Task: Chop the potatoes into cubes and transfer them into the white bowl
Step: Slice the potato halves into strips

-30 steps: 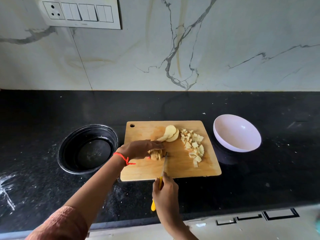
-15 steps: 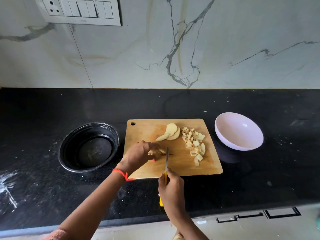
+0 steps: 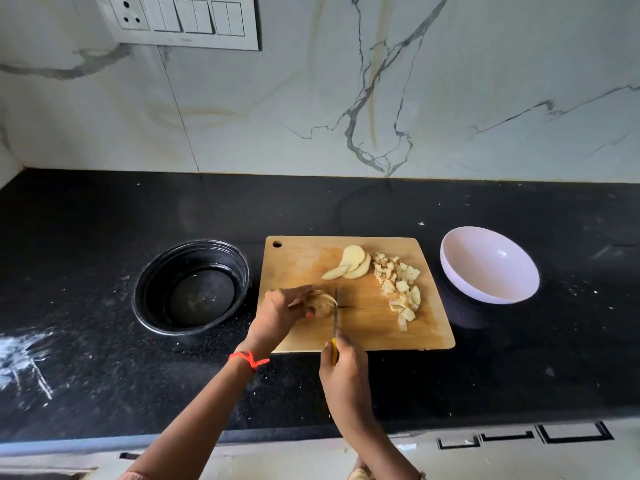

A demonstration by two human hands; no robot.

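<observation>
Board between pot, left, and bowl, right

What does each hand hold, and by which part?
Left hand: potato piece, by its left end. Right hand: knife, by its yellow handle.

A black round pot sits on the dark speckled tabletop, which carries a white smear, perhaps flour, at its left, below a marble wall with a switch panel.
</observation>
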